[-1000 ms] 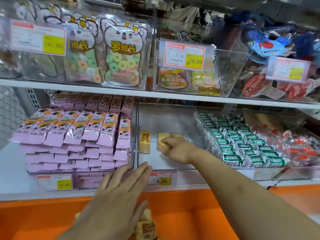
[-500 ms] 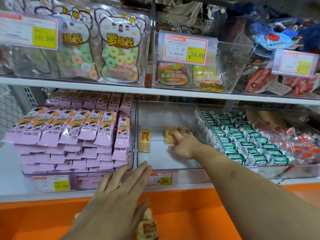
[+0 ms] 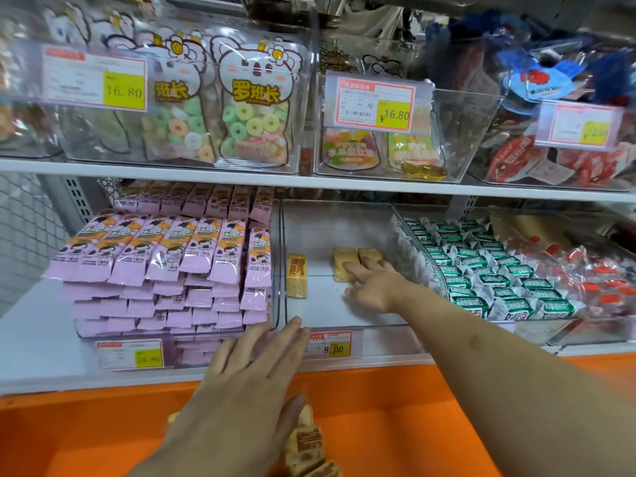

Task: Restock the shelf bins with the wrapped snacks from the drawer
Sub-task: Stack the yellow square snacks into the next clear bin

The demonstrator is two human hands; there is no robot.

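The right hand (image 3: 373, 285), fingers flat, now presses two yellow snacks (image 3: 356, 263) mid-frame in the clear bin (image 3: 344, 222), further back than before; left hand (image 3: 241, 383) still hovers spread above the orange drawer (image 3: 395, 425).

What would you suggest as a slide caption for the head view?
Right hand presses two yellow wrapped snacks into the clear shelf bin; left hand hovers open.

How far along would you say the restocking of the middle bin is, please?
Barely begun. Done: one snack lies alone in the bin. In hand: the right hand rests straight fingers on a pair just placed there. Left: most of the bin is bare, and more snacks wait in the drawer beneath the open left hand.
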